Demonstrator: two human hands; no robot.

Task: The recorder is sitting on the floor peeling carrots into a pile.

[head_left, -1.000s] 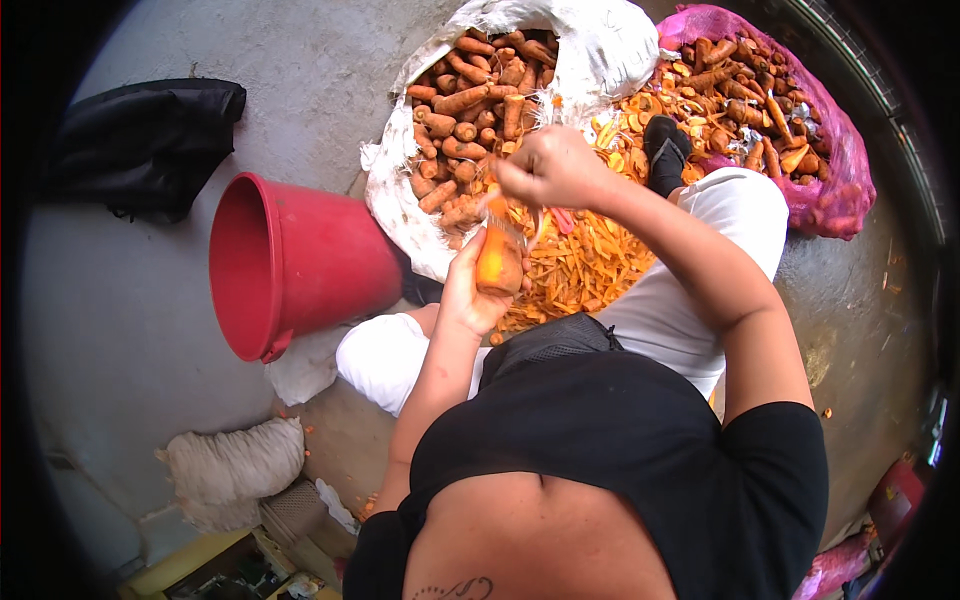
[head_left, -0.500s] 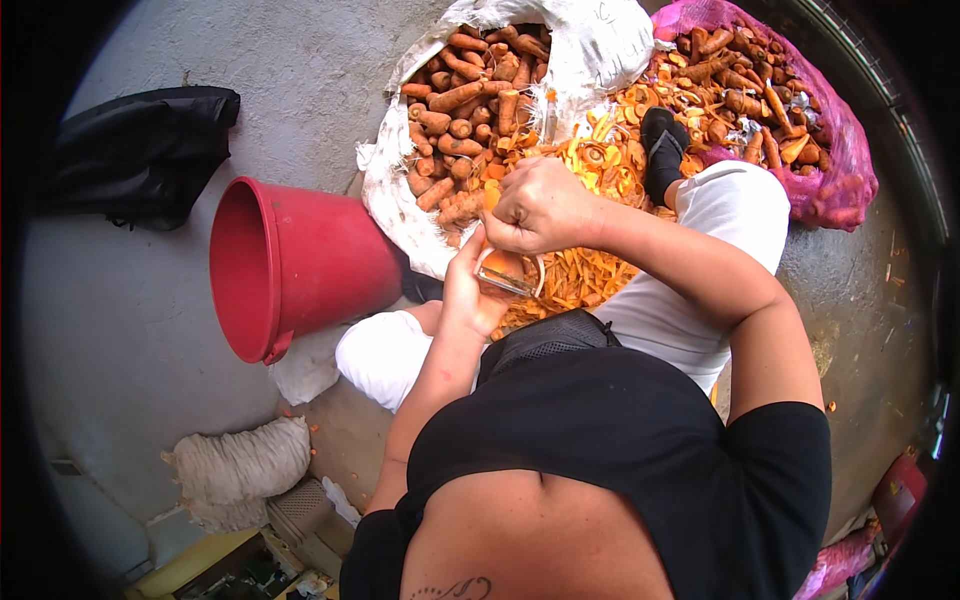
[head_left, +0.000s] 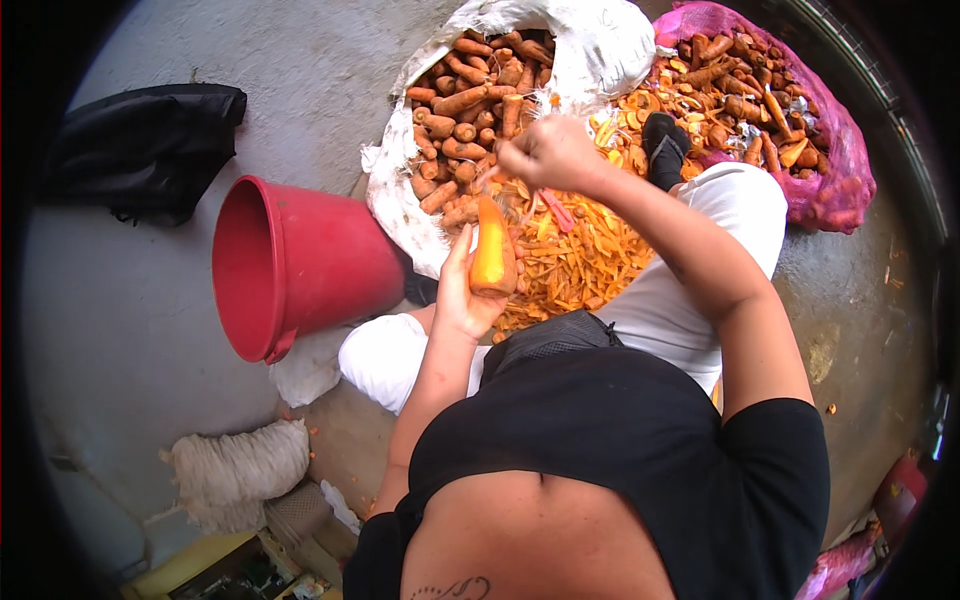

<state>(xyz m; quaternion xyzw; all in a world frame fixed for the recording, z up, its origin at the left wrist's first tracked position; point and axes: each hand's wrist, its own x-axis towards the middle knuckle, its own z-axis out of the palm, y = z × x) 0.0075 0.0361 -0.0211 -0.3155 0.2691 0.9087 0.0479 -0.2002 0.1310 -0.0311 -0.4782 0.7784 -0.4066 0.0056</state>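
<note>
My left hand [head_left: 472, 300] is wrapped round a thick carrot [head_left: 492, 255] with its tip pointing up. One side of the carrot is bright, peeled orange; duller skin still shows by the wide end. Above and to the right of it, my right hand [head_left: 550, 152] is closed on a peeler, which is smeared by motion, its blade apart from the carrot. Beneath both hands spreads a heap of orange peelings [head_left: 585, 255]. An open white sack [head_left: 395, 215] full of unpeeled carrots [head_left: 462, 125] stands just beyond.
A red bucket [head_left: 330, 262] lies tipped at the left, its mouth facing left. Black cloth [head_left: 150, 150] is on the floor behind it. At the far right sits a pink mesh sack [head_left: 840, 190] of carrot pieces. A rolled pale sack [head_left: 240, 465] is at lower left.
My right hand has lifted the peeler up and away from the carrot, moving slightly right. The carrot, hidden behind my hands before, now shows in my left hand.
</note>
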